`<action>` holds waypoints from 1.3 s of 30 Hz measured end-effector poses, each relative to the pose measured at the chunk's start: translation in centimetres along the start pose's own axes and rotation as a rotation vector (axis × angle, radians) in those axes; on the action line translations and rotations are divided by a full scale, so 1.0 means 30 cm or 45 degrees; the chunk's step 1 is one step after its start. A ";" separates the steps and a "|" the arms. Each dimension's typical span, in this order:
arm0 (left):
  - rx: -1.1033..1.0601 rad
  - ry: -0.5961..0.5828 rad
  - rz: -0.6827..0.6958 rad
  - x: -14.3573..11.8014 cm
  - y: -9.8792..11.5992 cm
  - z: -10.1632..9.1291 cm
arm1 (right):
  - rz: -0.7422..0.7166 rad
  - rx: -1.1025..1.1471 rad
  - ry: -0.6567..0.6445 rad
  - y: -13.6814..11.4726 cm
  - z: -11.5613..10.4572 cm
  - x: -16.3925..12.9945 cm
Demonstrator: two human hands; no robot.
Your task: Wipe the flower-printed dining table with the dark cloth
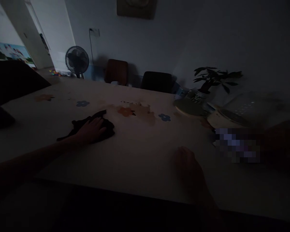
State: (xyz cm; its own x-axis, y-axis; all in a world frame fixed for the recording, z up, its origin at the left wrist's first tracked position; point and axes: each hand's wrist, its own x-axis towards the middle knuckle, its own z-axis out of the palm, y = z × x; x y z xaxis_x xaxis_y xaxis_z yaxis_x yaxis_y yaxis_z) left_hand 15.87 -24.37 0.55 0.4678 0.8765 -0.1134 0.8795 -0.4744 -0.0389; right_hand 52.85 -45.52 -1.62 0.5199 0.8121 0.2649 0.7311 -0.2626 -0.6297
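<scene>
The picture is very dark. My left hand point(93, 129) lies palm down on a crumpled dark cloth point(108, 127), its fingers stretched out and a little apart over the fabric. The cloth is spread on a pale tabletop point(135, 154) printed with flowers. To its right, a printed orange flower point(125, 111) sits beside an irregular darker patch point(145, 114) that looks wet. My right hand point(186, 161) rests on the table towards the front edge, apart from the cloth. Its fingers look loosely curled in, with nothing visible in them.
At the right stand a potted plant point(205, 85), a green round mat point(189, 107) and a pale round container point(222, 119). A pixelated object point(236, 145) lies nearby. Two chairs, one brown point(116, 71) and one dark point(157, 80), and a fan point(77, 59) stand beyond the table.
</scene>
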 end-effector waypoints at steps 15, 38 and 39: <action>-0.808 0.296 0.199 0.170 0.310 -0.077 | -0.020 -0.071 -0.068 0.017 0.018 0.004; -0.804 0.445 0.377 -0.088 -0.092 -0.216 | -0.504 -0.126 -0.027 -0.218 -0.028 0.036; -0.755 0.554 0.366 -0.109 -0.113 -0.243 | -0.565 -0.110 -0.069 -0.266 -0.012 0.038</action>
State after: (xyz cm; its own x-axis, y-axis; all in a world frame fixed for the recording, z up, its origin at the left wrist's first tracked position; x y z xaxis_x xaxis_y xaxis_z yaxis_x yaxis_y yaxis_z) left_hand 12.00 -25.03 8.30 0.5682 0.7376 0.3649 0.5618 -0.6717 0.4829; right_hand 47.76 -42.70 3.98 0.1254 0.8814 0.4555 0.9135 0.0766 -0.3997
